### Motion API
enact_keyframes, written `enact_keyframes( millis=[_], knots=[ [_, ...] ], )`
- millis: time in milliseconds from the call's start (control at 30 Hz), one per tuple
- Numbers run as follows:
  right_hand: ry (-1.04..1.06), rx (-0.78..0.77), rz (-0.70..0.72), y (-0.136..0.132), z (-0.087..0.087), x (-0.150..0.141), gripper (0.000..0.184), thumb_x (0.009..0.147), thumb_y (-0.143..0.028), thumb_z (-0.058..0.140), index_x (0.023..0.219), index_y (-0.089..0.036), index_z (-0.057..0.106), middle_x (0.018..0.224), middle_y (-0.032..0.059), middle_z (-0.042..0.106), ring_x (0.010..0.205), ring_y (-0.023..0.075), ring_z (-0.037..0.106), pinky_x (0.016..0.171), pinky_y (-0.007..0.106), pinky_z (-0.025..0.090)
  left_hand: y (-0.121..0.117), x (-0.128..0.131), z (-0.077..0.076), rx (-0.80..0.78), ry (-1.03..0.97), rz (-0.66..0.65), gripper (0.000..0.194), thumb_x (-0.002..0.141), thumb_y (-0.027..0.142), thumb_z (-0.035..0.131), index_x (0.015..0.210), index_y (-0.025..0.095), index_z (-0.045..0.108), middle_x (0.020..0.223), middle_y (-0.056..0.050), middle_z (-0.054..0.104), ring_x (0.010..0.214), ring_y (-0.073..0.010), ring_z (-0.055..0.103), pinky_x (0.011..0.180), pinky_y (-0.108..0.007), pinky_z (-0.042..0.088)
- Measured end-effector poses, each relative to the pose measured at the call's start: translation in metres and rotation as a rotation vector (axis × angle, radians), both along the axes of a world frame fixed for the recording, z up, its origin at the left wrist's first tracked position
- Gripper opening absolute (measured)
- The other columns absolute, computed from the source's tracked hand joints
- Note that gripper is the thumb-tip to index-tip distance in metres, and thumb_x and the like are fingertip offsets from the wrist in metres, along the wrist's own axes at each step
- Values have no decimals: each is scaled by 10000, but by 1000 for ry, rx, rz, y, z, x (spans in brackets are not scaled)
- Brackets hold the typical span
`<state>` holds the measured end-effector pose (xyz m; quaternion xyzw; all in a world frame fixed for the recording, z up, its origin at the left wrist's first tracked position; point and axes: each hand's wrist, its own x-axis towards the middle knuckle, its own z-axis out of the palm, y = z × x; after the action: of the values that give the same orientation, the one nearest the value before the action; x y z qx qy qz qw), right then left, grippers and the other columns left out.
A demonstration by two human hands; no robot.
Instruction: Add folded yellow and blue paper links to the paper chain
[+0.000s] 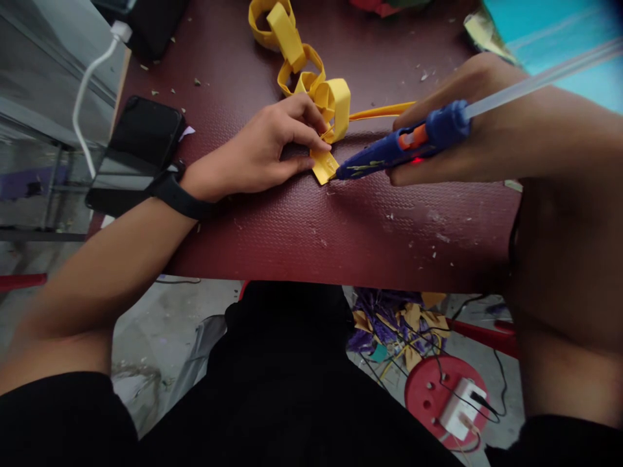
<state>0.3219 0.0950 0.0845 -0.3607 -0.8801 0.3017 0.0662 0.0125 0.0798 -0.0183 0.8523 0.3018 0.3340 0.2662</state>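
A chain of yellow paper loops point(311, 78) lies on the dark red table point(341, 227), running from the top centre down to the middle. My left hand point(265, 152), with a black band on its wrist, pinches the nearest loop and presses the flat yellow strip end point(324, 167) against the table. My right hand point(487, 123) grips a blue glue gun point(399, 146) with a clear glue stick out its back. The gun's nozzle touches the strip end just right of my left fingertips. A loose yellow strip point(382, 111) runs under the gun.
Two black phones point(141, 149) lie at the table's left edge, beside a white cable point(90, 78). Small paper scraps dot the table. On the floor below are purple and yellow paper scraps point(394, 324) and a red stool point(440, 389) bearing a white power adapter.
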Motion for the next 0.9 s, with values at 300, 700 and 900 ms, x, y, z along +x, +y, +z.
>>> enact_keyframes(
  millis=[300,700,900],
  knots=[
    [79,83,14,2,3,7,483,844,-714,859,951,-244,830,686,-19,649,634,110,486,530,309,362,1,0,2,-40,3,15,228,996,455,784,1163,480,938,1323,-92,806,1308,-397,754,1215,-655,639],
    [28,32,-25,-2,-4,-11,257,767,-482,790,810,-234,743,645,-17,591,656,136,411,607,355,327,4,0,-3,-4,-9,2,228,990,479,800,1175,486,932,1328,-79,806,1284,-391,764,1181,-625,650],
    [40,-62,-117,-4,-5,-12,334,689,-521,838,666,-246,650,612,-13,557,654,138,407,575,341,281,0,0,2,-12,13,3,206,1033,458,769,1167,471,925,1350,-67,802,1303,-350,763,1203,-544,643]
  ],
)
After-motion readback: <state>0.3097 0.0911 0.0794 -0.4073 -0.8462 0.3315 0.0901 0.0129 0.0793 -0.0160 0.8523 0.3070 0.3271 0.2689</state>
